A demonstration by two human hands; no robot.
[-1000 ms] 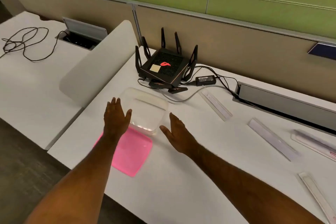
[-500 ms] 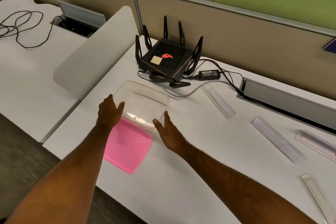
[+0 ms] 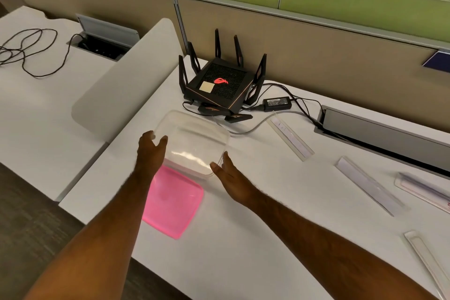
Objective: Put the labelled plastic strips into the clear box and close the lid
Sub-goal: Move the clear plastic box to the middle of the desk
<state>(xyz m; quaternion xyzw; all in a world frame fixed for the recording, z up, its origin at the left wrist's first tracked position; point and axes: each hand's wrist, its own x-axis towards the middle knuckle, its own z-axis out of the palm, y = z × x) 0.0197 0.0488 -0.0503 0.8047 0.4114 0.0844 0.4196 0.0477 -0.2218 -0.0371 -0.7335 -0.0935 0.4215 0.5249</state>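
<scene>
White worktop point(image 3: 243, 238), office partition behind: both hands closing in on the clear box point(image 3: 192, 140), nothing gripped yet.

Clear box sits open beside the pink lid point(image 3: 171, 202), just in front of the router point(image 3: 219, 85). Left hand point(image 3: 151, 151) and right hand point(image 3: 231, 175) flank its near corners, fingers relaxed, at or near the walls; contact unclear. Box looks light, thin-walled, slippery: hold by opposite walls. Labelled strips point(image 3: 289, 137) lie flat, well apart to the right, long axes running near-right to far-left. Likely stiff and light; pinch by the long edges.
</scene>
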